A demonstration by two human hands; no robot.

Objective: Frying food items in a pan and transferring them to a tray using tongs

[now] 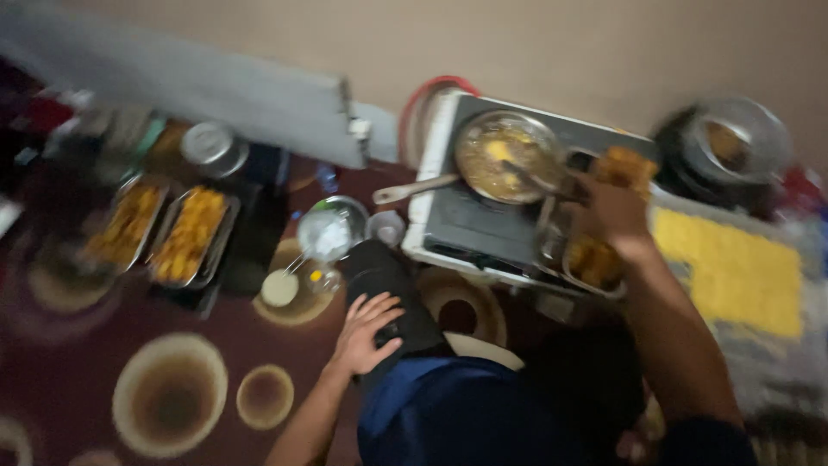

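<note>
Right now the person is sitting on a dark red carpet point(103, 345) patterned with pale circles, and the right hand point(614, 211) is reaching forward over a tabletop stove point(483, 229), curled around the end of a dark utensil point(533, 177) whose tip is dipping into the frying pan point(502, 155). The blur is hiding the fingers, so whether they are pinching the utensil tightly or only loosely cannot be told. The pan is lying ahead and to the left of that hand, holding yellowish food in oil, with its long handle point(414, 188) pointing left and slightly toward the person, away from the right hand and closer to the left one. The left hand point(369, 332) is resting flat with fingers spread on the person's dark-clad knee, holding nothing. Just below the right hand a metal tray point(595, 263) of fried pieces is sitting at the stove's near edge. Farther left, two foil trays point(164, 231) of golden food are lying side by side, and a small bowl of white powder point(330, 229) is standing between them and the stove.
</note>
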